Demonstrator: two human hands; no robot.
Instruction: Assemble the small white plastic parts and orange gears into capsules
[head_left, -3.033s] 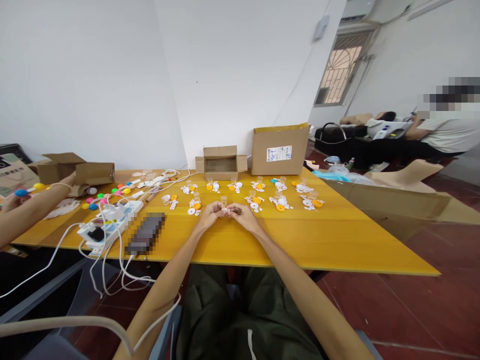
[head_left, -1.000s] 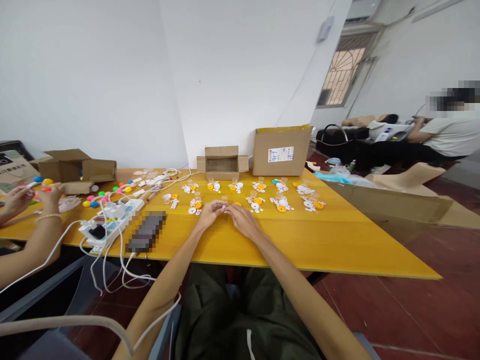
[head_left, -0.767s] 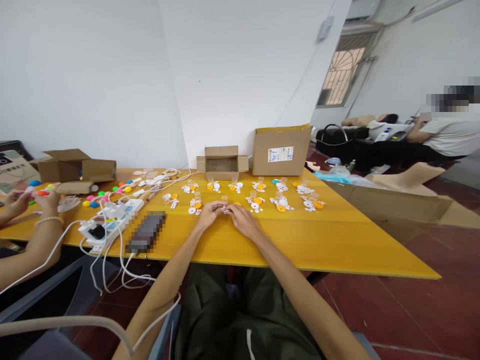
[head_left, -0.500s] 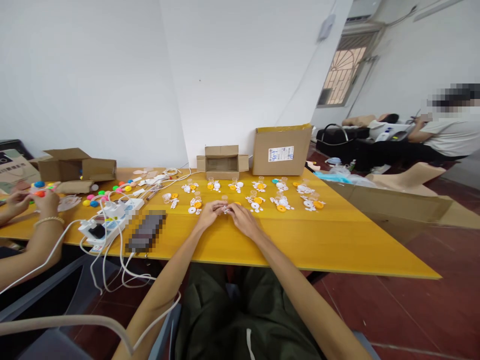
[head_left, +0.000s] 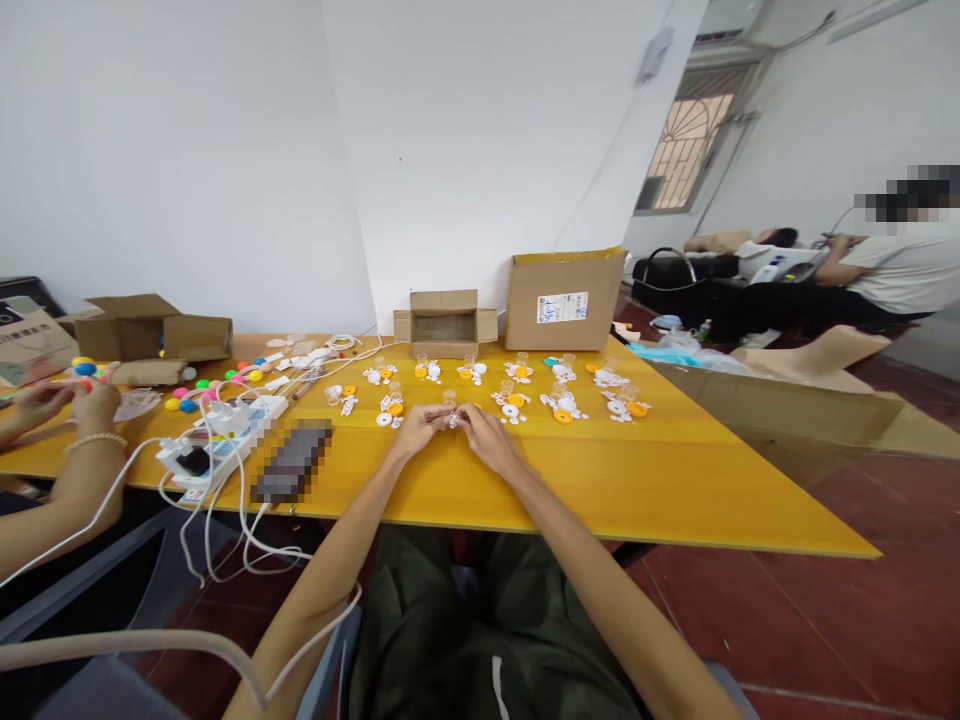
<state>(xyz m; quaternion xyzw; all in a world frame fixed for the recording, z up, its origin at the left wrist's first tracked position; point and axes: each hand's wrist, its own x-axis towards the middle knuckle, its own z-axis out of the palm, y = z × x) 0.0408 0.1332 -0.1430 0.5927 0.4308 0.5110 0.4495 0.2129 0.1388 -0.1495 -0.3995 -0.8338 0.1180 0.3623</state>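
Near the middle of the yellow table, my left hand and my right hand meet with fingertips closed together. Between them they pinch a small white plastic part with holes, mostly hidden by the fingers. Just behind the fingers stands a small clear cup. To the left lies a group with a white ring and an orange piece. On the right are another white ring and an orange ring among small white pieces.
Several more groups of small parts lie behind. An open cardboard box and a larger carton stand by the wall. Left are a phone, a power strip with cables, coloured balls and a co-worker's hands.
Both my hands stay in nearly the same place, still on the white part, with slightly shifted fingers. The orange piece beside my right fingers no longer shows.
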